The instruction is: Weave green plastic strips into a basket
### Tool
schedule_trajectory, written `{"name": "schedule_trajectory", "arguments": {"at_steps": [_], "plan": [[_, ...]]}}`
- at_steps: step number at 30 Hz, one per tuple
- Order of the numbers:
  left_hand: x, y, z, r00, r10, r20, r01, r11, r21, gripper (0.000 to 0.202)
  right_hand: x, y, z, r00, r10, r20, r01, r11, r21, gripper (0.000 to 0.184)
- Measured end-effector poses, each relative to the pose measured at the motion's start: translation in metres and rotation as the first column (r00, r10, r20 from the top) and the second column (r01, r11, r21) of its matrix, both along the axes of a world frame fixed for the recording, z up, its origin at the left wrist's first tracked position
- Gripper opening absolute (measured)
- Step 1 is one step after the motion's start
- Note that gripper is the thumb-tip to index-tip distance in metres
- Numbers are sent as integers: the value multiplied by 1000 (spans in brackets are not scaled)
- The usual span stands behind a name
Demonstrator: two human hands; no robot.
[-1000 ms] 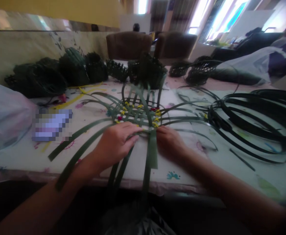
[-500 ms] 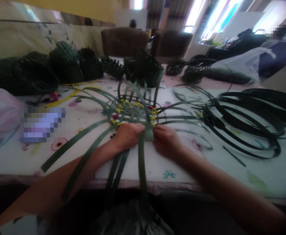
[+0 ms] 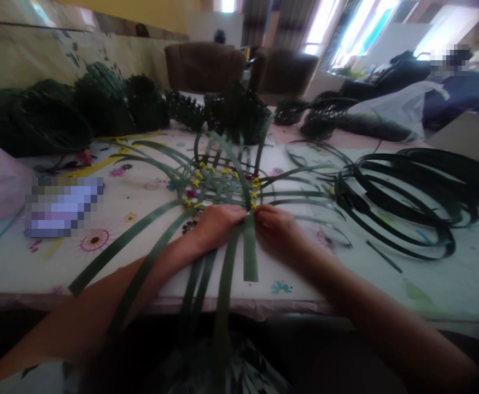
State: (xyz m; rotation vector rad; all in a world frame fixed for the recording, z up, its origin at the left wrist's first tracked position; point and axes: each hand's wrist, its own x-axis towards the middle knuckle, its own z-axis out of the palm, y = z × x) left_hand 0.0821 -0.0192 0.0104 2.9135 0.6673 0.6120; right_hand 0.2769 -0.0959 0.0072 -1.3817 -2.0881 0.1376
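pinching green strips [image 3: 250, 251], left hand [image 3: 220, 223] and right hand [image 3: 275, 225] have the woven mat [image 3: 215, 186] just beyond them

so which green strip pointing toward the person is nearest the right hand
The strip with the squared end over the tablecloth, just left of the right hand; the next three strips leftward run past the table edge.

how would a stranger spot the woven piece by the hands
On the flowered tablecloth, find the left hand and right hand. The woven piece is just beyond them, its green strips splaying outward. Unlike the dark baskets farther back, it shows yellow ties along its edges.
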Motion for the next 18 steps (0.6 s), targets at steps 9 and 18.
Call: {"name": "schedule_trajectory", "arguments": {"at_steps": [9, 18], "plan": [[-1, -4, 6, 999, -37, -24, 36, 999, -22, 17, -9, -35, 15, 872, -356, 337, 322, 934, 155, 15], [0, -1, 3, 999, -11, 43, 16, 993, -115, 15, -31, -96, 41, 640, -376, 670, 652, 727, -215, 15]]}}
